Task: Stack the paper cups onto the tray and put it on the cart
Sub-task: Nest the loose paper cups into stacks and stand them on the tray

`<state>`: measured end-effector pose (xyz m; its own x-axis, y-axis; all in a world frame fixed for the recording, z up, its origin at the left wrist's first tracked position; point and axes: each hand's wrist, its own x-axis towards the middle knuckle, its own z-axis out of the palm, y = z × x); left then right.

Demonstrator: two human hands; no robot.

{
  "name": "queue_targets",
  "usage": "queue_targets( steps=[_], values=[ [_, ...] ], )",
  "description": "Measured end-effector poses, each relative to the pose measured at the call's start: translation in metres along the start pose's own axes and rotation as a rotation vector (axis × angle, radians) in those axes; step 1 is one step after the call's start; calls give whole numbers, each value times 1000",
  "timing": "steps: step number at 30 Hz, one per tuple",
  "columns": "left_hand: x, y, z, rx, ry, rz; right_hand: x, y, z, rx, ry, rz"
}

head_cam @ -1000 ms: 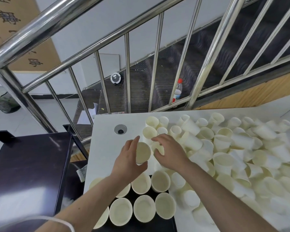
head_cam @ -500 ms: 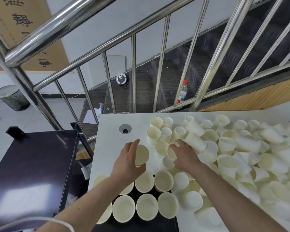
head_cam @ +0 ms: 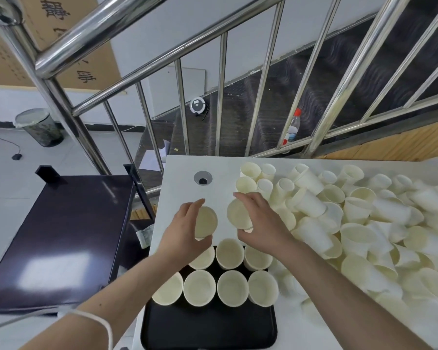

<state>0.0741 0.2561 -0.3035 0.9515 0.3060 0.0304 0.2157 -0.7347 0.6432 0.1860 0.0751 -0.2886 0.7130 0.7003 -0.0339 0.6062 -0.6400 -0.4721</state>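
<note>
upright cups [head_cam: 230, 253] on black tray [head_cam: 208, 327]

Your left hand [head_cam: 185, 232] hides part of one cup [head_cam: 204, 257] on the tray [head_cam: 208, 327] — the pile [head_cam: 379, 228] blurs and runs off the right edge.

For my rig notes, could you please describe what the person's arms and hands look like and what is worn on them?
Both forearms are bare, with no sleeves in view, and neither the left hand nor the right hand wears a glove. A thin white cord loops around the left forearm near the picture's lower edge.
</note>
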Motion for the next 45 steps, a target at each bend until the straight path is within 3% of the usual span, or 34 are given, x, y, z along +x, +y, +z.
queue_targets(
  steps=[4, 15, 36, 45],
  values=[
    [-26, -14, -19, -8, -15, -6, -18, -37, 15, 167, -97, -68],
    [-88, -44, -29, 18, -95, -136, -48, -70, 59, 69, -358, -173],
    [-94, -62, -16, 224, -314, -59, -51, -68, 91, -160, -413, -234],
    [-97, -72, -6, 255, -295, -25, -52, -62, 98, -215, -400, -212]
  ],
)
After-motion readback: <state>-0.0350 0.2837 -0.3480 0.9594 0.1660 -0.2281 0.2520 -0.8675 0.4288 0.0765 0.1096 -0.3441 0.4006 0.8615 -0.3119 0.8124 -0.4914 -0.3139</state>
